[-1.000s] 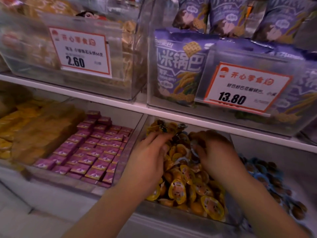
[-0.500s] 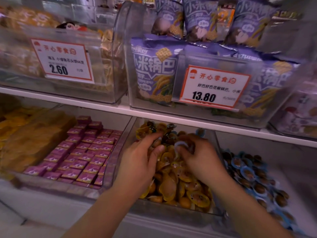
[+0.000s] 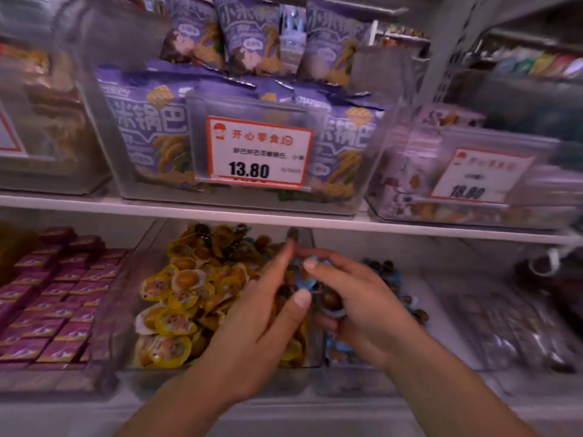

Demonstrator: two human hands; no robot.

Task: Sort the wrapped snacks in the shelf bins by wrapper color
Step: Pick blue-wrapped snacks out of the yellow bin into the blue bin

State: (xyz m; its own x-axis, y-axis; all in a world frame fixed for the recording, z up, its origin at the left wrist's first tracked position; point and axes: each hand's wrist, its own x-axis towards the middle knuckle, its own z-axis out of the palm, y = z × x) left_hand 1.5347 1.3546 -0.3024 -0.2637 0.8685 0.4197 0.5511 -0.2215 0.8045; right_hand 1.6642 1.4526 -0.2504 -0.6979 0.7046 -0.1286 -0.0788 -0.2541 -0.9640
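Purple packets in bin at nine o'clock, yellow-wrapped snacks in clear middle bin, price tag reading 13.80 at twelve o'clock, left hand fingers extended, touching snacks, right hand gripping blue-wrapped snacks, more blue ones at three o'clock.

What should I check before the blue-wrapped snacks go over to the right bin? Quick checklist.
1. Right hand grips blue-wrapped snacks: ok.
2. Left hand holds nothing, fingers straight beside the snacks: ok.
3. Right bin already holds blue-wrapped pieces, so colour matches: ok.
4. Middle bin free of blue wrappers: not ok, some show at the back.
5. How many snacks are held: cannot tell, blurred.
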